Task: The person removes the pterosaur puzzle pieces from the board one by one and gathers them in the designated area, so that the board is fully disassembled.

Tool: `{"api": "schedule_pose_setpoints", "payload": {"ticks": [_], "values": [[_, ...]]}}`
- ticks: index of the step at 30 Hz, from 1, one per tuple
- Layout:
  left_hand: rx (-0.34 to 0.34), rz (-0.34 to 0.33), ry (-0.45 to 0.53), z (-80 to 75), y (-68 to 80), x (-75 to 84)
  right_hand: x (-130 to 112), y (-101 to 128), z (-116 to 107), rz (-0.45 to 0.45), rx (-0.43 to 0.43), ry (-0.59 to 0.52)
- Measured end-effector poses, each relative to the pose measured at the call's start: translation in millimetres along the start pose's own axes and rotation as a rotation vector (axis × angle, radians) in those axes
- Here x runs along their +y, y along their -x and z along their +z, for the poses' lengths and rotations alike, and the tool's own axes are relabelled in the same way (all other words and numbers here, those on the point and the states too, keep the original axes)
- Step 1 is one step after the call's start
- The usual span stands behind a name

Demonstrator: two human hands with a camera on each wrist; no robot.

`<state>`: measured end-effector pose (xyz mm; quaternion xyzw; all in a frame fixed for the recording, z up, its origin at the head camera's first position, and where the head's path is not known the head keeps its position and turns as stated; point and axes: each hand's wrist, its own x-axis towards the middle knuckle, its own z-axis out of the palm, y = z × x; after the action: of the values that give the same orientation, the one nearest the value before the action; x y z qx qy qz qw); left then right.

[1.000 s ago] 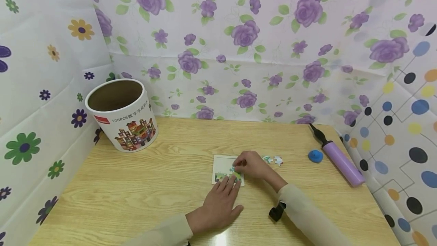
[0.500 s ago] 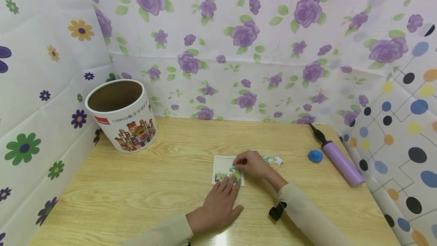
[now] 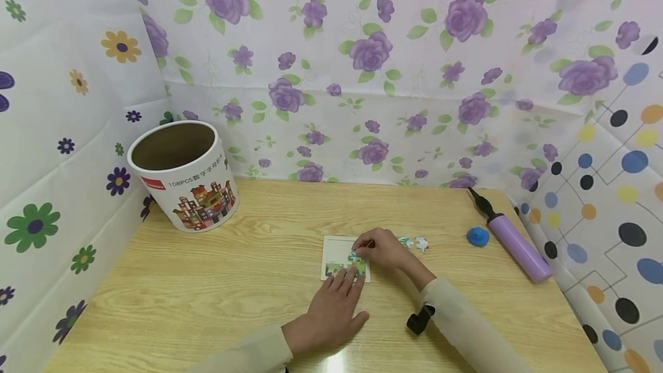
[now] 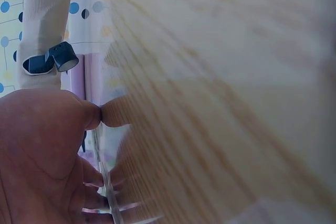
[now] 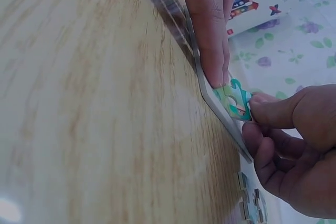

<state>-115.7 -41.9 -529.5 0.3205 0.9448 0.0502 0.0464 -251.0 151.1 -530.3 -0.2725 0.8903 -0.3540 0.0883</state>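
Barely shifted since the earlier frames: both hands hold the same places, only a slight nudge of the view. Right hand pinches a green puzzle piece between thumb and forefinger, pressing it onto the white puzzle board near the table centre. Left hand lies flat with straight fingers, fingertips pinning the board's near edge at about 6 o'clock of the piece. Seems the fitting step (piece angled, not yet seated); next calls for a small turn and press into the assembled green patch. Loose pieces wait at 3 o'clock of the hand; printed tub at 10 o'clock.
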Motion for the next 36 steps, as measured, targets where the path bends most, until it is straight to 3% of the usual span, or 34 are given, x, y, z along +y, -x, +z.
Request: {"api": "schedule_pose_setpoints", "payload": {"ticks": [11, 25, 36], "values": [[-0.018, -0.004, -0.049, -3.3, 0.8, 3.1, -0.2, 11.9, -20.3, 0.087, 0.085, -0.05], [-0.023, -0.017, -0.035, -1.2, 1.1, 2.2, 27.6, 48.8, -57.8, 0.098, 0.131, -0.018], [-0.024, -0.021, -0.042, -3.3, 0.1, 3.7, 52.0, 76.9, -74.6, 0.102, 0.149, 0.036]]}}
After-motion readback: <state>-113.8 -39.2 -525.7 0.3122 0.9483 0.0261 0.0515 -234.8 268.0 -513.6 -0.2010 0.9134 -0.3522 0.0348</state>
